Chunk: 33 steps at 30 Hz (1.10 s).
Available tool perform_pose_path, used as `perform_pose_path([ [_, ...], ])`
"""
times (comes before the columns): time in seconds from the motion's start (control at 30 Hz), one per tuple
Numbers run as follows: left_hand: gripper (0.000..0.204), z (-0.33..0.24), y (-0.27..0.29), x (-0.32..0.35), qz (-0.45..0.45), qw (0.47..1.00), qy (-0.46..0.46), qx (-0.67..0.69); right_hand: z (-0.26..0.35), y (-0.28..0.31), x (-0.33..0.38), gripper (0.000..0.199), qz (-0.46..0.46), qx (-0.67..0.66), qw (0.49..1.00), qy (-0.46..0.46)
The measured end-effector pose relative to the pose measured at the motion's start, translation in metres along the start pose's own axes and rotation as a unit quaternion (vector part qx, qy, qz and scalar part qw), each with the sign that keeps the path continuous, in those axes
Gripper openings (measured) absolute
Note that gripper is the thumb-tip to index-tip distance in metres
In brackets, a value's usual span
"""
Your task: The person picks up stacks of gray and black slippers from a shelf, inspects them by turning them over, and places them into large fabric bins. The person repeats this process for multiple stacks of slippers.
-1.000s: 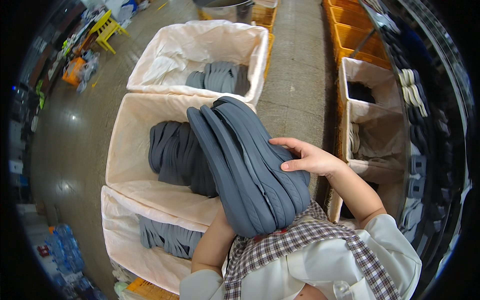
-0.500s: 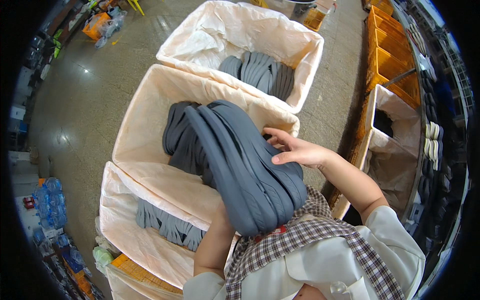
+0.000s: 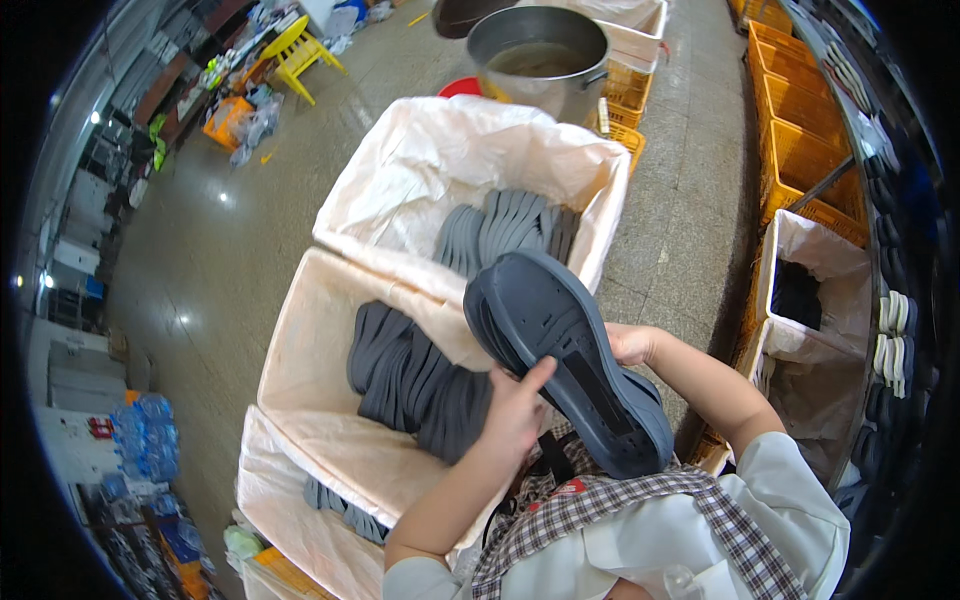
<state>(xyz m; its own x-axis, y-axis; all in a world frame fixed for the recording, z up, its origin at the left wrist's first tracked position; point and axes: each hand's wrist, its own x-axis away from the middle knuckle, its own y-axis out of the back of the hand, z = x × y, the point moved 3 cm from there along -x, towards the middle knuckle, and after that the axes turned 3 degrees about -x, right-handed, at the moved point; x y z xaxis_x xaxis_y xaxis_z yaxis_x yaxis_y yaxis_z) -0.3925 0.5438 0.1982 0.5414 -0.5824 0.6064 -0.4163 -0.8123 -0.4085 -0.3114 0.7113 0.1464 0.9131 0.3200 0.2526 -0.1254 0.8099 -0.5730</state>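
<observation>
A stack of dark grey shoe soles (image 3: 545, 300) is in both my hands, close to my body, with the recessed inner face of the front sole turned up. My left hand (image 3: 518, 408) grips its left edge, thumb lying across the face. On the opposite edge my right hand (image 3: 630, 343) is closed, its fingertips hidden behind the stack. Below and left of my hands, the middle lined bin (image 3: 310, 330) contains more dark grey soles (image 3: 415, 375). Lighter grey soles (image 3: 515, 222) lie in the far lined bin (image 3: 385, 190).
A near lined bin (image 3: 275, 480) with grey soles stands at lower left. Beyond the far bin is a large metal pot (image 3: 545, 95). Orange crates (image 3: 800, 150) and a lined bin (image 3: 810, 245) run along the right. A yellow chair (image 3: 295, 55) stands far left.
The stack has swung round, so an inner face shows instead of the sole edges. My right hand has closed on its edge, and my left thumb has come over the face.
</observation>
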Motion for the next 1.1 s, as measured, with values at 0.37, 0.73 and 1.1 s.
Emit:
perform_pose_path([
  [0.37, 0.047, -0.069, -0.175, -0.118, 0.311, 0.852, 0.009, -0.420, 0.063, 0.117, 0.143, 0.063, -0.131, 0.163, 0.977, -0.025],
  [0.73, 0.052, -0.211, -0.192, -0.191, -0.011, 0.923, -0.270, -0.273, 0.112, 0.240, 0.322, 0.028, -0.651, 0.011, 0.731, 0.204],
  [1.1, 0.062, -0.367, -0.279, -0.455, -0.303, 0.589, -0.466, -0.586, 0.067, 0.233, 0.274, 0.013, -0.629, -0.024, 0.762, 0.152],
])
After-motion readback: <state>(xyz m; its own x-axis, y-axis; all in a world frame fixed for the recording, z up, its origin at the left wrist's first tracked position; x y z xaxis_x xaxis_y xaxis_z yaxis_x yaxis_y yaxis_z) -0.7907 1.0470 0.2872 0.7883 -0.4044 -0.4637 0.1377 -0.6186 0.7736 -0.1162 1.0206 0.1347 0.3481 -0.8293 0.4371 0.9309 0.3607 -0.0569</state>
